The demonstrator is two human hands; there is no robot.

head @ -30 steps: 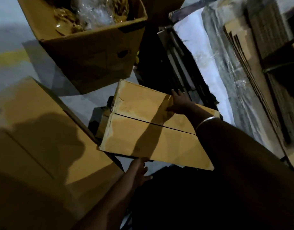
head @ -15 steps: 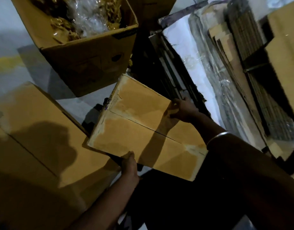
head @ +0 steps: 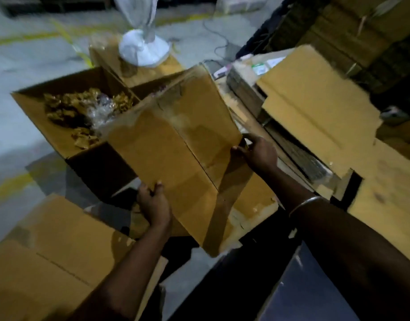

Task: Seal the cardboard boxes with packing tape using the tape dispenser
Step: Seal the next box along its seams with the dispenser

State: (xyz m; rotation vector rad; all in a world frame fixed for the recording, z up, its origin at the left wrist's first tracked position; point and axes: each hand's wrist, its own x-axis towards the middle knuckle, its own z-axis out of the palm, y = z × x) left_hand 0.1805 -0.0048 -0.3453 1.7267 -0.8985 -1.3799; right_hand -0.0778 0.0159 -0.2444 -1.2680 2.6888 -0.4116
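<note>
- The closed box [head: 176, 144] is held up off the floor, tilted, at the middle of the view. Its two top flaps meet along a seam that runs from the upper left to the lower right.
- A glossy strip, apparently tape, lies across the far end of the closed box; the blur does not allow this to be confirmed.
- The left hand [head: 154, 202] grips the near left edge of the closed box. Its fingers are curled over the edge and its thumb lies on the top face.
- The right hand [head: 259, 154] grips the right edge of the closed box. Its fingers are curled round the edge and pressed against the cardboard.
- A metal bangle [head: 305, 205] sits on the right wrist.
- An open box [head: 88, 149] stands just behind and to the left of the closed box. It holds brown pieces and clear plastic wrap.
- A white bag [head: 143, 49] rests on a further carton [head: 148, 72] behind the open box.
- A flat cardboard sheet [head: 315, 105] lies on a stack at the right.
- Another large box [head: 49, 258] sits at the lower left, partly under the left forearm.
- The floor [head: 25, 66] is pale grey with yellow lines.
</note>
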